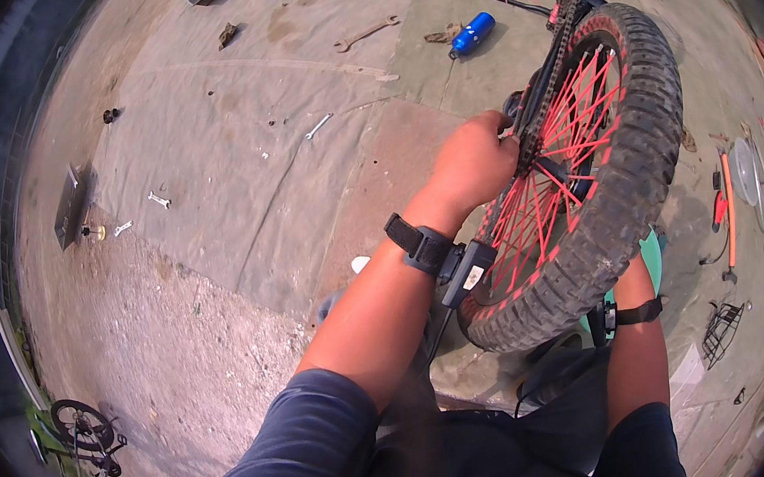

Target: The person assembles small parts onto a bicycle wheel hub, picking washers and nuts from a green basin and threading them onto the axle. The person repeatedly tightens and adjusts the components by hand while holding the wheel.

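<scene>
A bicycle wheel [628, 180] with a knobby black tyre and red spokes stands upright in front of me. A chain [558, 40] runs down from the frame to its hub. My left hand [477, 160] is closed at the hub, fingers gripping the chain and sprocket area. My right forearm [638, 341] reaches up behind the tyre; the right hand itself is hidden by the wheel.
On the concrete ground lie a large wrench [366, 33], a small spanner [319, 126], a blue bottle [473, 34], a dark box [71, 205] and an orange-handled tool [728, 215]. A wire basket [722, 330] sits at right, another bicycle [93, 446] at lower left.
</scene>
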Action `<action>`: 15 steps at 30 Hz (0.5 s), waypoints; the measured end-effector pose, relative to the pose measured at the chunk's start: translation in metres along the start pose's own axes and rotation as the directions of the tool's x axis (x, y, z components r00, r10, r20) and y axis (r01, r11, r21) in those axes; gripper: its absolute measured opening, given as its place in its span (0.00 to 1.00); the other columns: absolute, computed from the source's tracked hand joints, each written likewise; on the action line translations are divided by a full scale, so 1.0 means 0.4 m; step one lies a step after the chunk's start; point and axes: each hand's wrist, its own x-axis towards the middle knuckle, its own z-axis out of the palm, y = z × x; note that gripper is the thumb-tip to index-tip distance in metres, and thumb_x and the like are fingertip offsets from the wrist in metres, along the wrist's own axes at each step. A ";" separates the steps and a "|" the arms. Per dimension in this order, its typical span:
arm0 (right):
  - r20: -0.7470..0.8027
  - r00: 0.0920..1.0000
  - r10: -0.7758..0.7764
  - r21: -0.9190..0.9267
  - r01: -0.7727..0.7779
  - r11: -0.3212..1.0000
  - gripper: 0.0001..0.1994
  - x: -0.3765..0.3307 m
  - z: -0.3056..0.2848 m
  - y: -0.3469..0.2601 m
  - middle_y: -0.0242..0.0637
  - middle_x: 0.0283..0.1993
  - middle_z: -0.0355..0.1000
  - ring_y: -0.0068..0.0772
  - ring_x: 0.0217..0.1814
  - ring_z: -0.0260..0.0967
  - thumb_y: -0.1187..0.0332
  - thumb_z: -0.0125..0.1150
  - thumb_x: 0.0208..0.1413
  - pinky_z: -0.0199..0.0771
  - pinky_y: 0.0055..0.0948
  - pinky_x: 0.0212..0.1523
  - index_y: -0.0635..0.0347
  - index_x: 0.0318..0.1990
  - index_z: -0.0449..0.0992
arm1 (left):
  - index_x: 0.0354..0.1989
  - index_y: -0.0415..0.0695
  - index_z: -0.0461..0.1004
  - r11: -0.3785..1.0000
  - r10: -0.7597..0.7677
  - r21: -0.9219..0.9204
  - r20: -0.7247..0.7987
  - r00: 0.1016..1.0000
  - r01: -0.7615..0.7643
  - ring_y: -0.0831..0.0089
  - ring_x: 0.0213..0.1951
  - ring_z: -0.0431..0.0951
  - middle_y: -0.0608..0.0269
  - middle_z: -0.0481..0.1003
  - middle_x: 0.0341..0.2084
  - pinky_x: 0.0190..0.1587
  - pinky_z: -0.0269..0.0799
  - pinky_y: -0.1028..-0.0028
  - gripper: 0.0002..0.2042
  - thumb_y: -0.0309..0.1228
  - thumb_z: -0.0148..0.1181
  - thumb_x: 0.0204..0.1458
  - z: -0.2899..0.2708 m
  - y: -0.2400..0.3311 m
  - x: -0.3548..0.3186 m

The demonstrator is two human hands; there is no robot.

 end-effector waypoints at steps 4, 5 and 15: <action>0.016 1.000 0.003 0.029 -0.004 1.000 0.21 0.004 -0.004 0.002 0.42 0.63 0.67 0.42 0.60 0.70 0.61 0.43 0.70 0.74 0.42 0.60 0.58 0.65 0.63 | 0.53 0.32 0.73 1.000 0.000 0.005 0.011 1.000 0.000 0.50 0.51 0.78 0.40 0.77 0.48 0.55 0.72 0.63 0.20 0.34 0.54 0.56 -0.002 0.002 -0.001; 0.019 1.000 0.005 0.039 -0.006 0.999 0.21 0.003 -0.006 0.001 0.42 0.63 0.67 0.42 0.61 0.70 0.61 0.42 0.70 0.74 0.43 0.60 0.58 0.66 0.63 | 0.53 0.32 0.73 1.000 -0.001 -0.001 0.012 1.000 0.001 0.50 0.51 0.78 0.40 0.77 0.48 0.55 0.72 0.63 0.20 0.34 0.54 0.56 -0.003 0.003 -0.001; 0.053 0.998 0.043 0.209 -0.053 0.976 0.22 0.019 -0.024 0.020 0.42 0.66 0.65 0.42 0.63 0.67 0.60 0.42 0.70 0.70 0.43 0.63 0.58 0.67 0.61 | 0.52 0.32 0.74 1.000 -0.015 -0.008 0.021 1.000 0.015 0.51 0.51 0.78 0.40 0.78 0.47 0.55 0.72 0.63 0.20 0.33 0.55 0.55 -0.004 0.000 0.000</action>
